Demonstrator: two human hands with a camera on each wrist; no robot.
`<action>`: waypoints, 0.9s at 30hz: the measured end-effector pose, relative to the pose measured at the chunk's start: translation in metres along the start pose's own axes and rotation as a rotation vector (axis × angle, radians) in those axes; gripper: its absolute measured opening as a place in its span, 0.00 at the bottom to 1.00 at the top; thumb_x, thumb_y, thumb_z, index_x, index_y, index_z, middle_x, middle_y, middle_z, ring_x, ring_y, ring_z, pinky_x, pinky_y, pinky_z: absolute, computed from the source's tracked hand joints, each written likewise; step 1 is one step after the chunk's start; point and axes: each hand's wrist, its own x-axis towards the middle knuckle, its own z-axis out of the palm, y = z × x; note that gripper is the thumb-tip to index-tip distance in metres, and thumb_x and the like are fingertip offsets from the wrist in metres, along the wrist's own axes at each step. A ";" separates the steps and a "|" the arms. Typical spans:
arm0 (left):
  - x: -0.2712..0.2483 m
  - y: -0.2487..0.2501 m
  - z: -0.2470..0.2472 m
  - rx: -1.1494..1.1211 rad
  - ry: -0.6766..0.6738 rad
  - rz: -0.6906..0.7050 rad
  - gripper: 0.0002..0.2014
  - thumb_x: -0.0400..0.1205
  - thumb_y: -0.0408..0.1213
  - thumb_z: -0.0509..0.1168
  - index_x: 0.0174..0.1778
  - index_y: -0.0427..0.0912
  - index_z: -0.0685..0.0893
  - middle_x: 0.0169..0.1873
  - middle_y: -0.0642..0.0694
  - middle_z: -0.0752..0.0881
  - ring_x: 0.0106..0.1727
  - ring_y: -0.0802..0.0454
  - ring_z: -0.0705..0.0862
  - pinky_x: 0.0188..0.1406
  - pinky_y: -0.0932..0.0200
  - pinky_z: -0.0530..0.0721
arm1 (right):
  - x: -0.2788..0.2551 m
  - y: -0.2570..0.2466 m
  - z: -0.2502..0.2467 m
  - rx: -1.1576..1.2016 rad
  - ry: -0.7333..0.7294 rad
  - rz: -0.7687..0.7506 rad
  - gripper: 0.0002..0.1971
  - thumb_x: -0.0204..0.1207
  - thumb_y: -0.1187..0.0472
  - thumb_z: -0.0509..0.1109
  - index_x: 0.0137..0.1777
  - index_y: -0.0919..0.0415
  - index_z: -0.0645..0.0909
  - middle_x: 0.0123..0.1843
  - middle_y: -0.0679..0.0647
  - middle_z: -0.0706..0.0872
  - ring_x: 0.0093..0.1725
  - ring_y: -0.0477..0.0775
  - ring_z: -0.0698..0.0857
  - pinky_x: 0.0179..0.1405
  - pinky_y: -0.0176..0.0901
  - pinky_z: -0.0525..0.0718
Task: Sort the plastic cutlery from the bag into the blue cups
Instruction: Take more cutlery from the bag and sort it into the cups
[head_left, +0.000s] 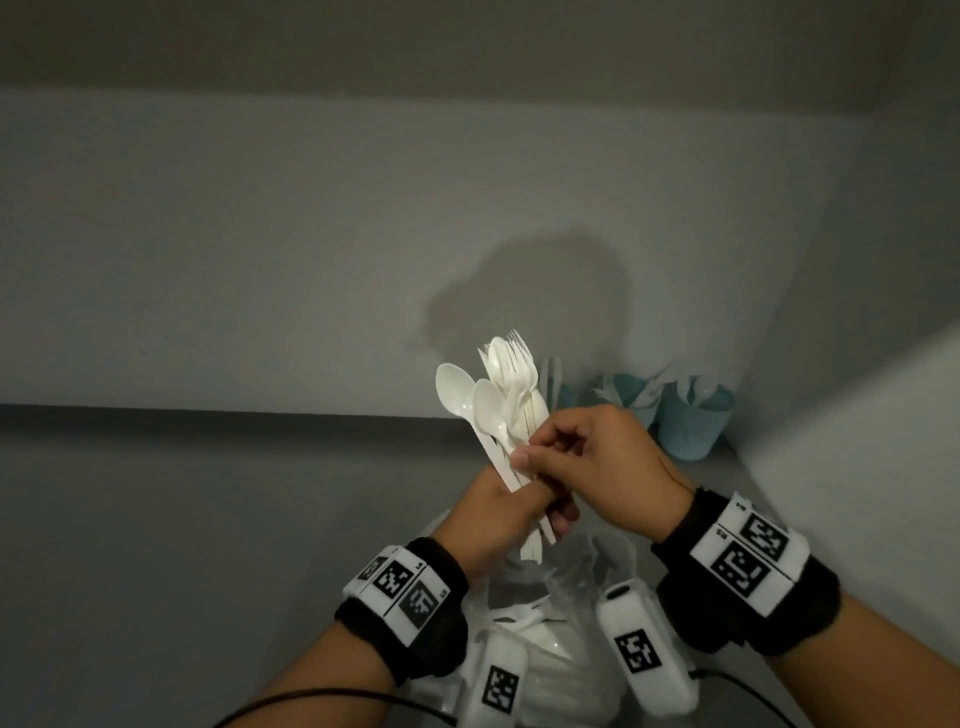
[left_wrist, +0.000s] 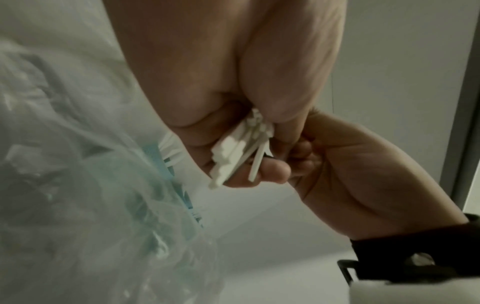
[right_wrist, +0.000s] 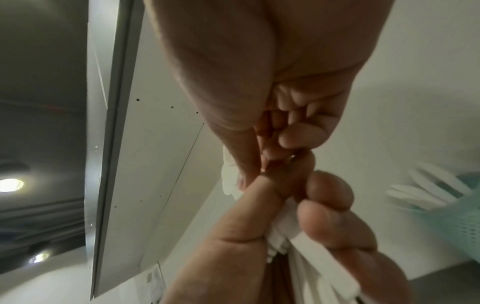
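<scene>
From the head view, the left hand (head_left: 506, 512) gripped a bundle of white plastic cutlery (head_left: 501, 410) by the handles, spoons and forks fanned upward, above the clear bag (head_left: 582, 566). The right hand (head_left: 605, 462) pinched at handles in the bundle. Blue cups (head_left: 693, 423) stood beyond, near the wall, cutlery already in them.

The left wrist view showed fingers (left_wrist: 272, 170) curled round the handle ends (left_wrist: 233, 152), the bag beside.

In the right wrist view, the thumb and fingertips (right_wrist: 301, 135) were closed together on a handle, a cup (right_wrist: 459, 218) at right
</scene>
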 end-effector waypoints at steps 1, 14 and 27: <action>-0.001 0.000 -0.002 -0.003 -0.016 -0.008 0.07 0.83 0.25 0.58 0.45 0.32 0.82 0.24 0.44 0.82 0.25 0.55 0.81 0.25 0.67 0.79 | -0.001 0.001 -0.001 0.030 -0.011 0.000 0.10 0.69 0.54 0.78 0.37 0.61 0.87 0.30 0.58 0.89 0.26 0.53 0.87 0.26 0.35 0.82; -0.003 -0.012 -0.009 -0.012 -0.071 -0.062 0.09 0.83 0.40 0.61 0.42 0.38 0.81 0.30 0.43 0.84 0.29 0.50 0.82 0.34 0.58 0.81 | 0.010 0.002 0.011 0.221 0.206 0.021 0.09 0.67 0.55 0.79 0.36 0.58 0.83 0.25 0.47 0.80 0.23 0.46 0.79 0.27 0.38 0.81; -0.002 -0.012 -0.014 0.076 -0.061 -0.061 0.12 0.85 0.29 0.57 0.38 0.39 0.82 0.25 0.48 0.85 0.27 0.53 0.82 0.29 0.64 0.77 | 0.017 -0.005 0.022 0.227 0.094 0.142 0.10 0.72 0.61 0.73 0.33 0.60 0.77 0.24 0.49 0.73 0.26 0.49 0.73 0.30 0.43 0.77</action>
